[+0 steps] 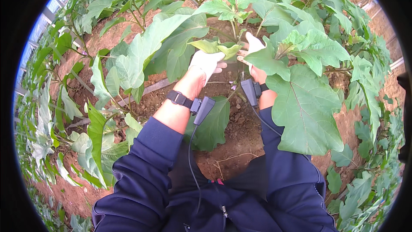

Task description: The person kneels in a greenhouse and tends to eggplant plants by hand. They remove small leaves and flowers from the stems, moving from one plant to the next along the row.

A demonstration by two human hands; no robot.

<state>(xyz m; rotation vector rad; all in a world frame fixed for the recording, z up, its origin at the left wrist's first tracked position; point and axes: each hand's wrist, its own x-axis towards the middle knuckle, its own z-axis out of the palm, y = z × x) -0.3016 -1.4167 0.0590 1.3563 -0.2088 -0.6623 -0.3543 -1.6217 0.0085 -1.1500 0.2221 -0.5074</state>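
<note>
An eggplant plant with broad lobed leaves stands before me, its thin main stem (238, 38) rising between my hands. My left hand (207, 64), in a white glove, pinches a curled yellowish-green leaf (209, 45) with thumb and fingers. On the other side of the stem is my right hand (254, 46), also gloved in white. Its thumb points up and its fingers are apart close to the stem; a lobed leaf (267, 60) covers part of it. Below the hands hangs a small pale purple flower (233, 85).
A large leaf (309, 109) overlaps my right forearm, and another leaf (210, 125) hangs low near my left wrist. Both wrists carry strapped devices with cables (194, 154). Brown soil (239, 132) lies beneath. More eggplant plants (128, 61) crowd both sides.
</note>
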